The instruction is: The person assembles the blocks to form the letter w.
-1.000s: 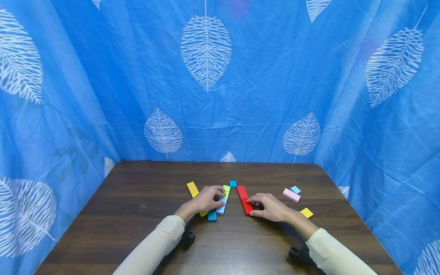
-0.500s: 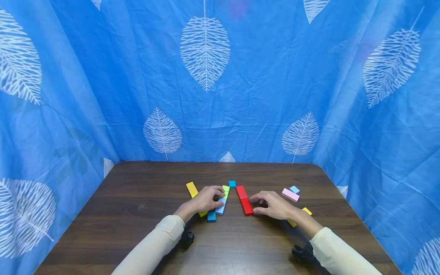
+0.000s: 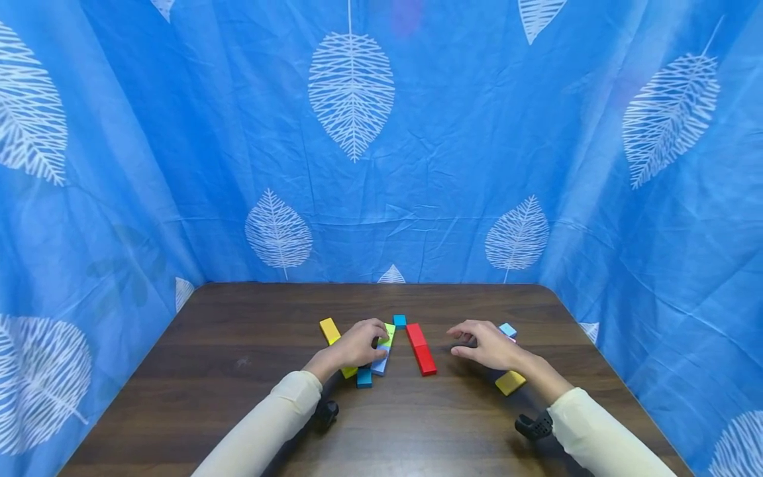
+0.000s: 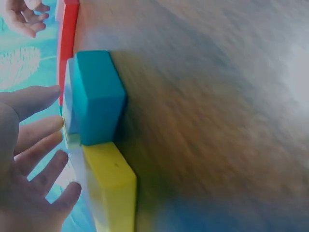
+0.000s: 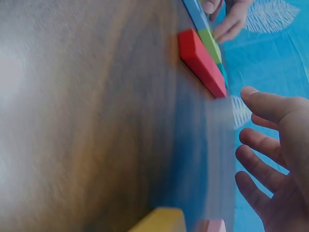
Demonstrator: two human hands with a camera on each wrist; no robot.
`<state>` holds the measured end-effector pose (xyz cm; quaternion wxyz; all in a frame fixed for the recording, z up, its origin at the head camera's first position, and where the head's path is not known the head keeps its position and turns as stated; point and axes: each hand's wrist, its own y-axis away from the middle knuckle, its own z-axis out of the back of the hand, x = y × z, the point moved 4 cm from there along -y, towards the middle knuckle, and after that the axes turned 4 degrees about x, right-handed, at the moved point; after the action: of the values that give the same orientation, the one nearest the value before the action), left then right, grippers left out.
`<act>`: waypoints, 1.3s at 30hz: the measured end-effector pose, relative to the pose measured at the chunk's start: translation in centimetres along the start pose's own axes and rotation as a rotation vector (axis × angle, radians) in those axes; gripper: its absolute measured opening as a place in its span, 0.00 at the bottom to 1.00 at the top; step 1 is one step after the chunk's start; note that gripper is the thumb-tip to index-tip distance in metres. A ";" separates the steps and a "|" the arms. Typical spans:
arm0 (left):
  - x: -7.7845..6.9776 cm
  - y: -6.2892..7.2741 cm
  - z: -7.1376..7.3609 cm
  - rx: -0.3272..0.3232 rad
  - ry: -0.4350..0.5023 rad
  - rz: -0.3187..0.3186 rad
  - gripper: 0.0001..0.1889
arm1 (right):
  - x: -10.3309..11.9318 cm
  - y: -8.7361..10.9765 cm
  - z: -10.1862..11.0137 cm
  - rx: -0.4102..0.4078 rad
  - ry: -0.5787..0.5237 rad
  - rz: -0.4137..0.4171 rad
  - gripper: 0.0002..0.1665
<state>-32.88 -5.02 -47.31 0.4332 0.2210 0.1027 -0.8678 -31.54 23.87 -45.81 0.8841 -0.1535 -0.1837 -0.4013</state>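
In the head view my left hand (image 3: 357, 346) reaches over a row made of a lime green block (image 3: 388, 334) and a light blue block (image 3: 379, 364). Its fingertips are at the row; whether they touch it I cannot tell. Beside that hand lie a teal block (image 3: 364, 378) and a line of yellow blocks (image 3: 329, 329), partly hidden by the hand. Two red blocks (image 3: 421, 350) stand end to end, slanting, right of the green and blue row. My right hand (image 3: 490, 344) hovers apart from them with loosely bent fingers, holding nothing, also visible in its wrist view (image 5: 275, 154).
A small teal block (image 3: 399, 322) sits at the far end between the two rows. Under the right forearm's near side lies a yellow block (image 3: 510, 382). A small blue block (image 3: 508, 329) and a mostly hidden pink block are behind the right hand. Blue leaf-patterned cloth (image 3: 352, 218) surrounds the wooden table (image 3: 250, 411).
My right hand has let go of the red blocks and moved right and away, now covering most of the pink block and uncovering the yellow one. The left hand stays about where it was.
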 end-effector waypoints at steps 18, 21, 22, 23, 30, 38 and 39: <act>-4.9 -3.5 -2.1 -0.077 -0.014 -0.006 0.23 | -5.0 2.2 5.0 -0.165 -0.029 -0.194 0.21; -5.1 -3.7 -2.4 -0.097 -0.042 0.001 0.23 | -6.0 2.5 5.2 -0.171 -0.016 -0.244 0.22; -5.2 -3.8 -2.5 -0.101 -0.041 0.004 0.22 | -6.4 2.6 5.2 -0.172 -0.008 -0.262 0.22; -5.2 -3.9 -2.6 -0.103 -0.038 0.006 0.22 | -6.7 2.7 5.2 -0.171 -0.003 -0.279 0.22; -5.0 -3.9 -3.1 -0.087 -0.051 0.019 0.23 | -8.6 3.6 4.9 -0.170 -0.002 -0.348 0.20; -4.8 -3.8 -3.3 -0.071 -0.077 0.032 0.25 | -10.2 4.5 4.2 -0.138 0.003 -0.413 0.20; -4.8 -3.8 -3.3 -0.070 -0.073 0.033 0.25 | -10.3 4.7 4.2 -0.128 0.001 -0.419 0.20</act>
<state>-32.42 1.90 -48.01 0.4584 0.1755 0.1135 -0.8638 -35.10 35.29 -47.31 0.7700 -0.1675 -0.1854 -0.5871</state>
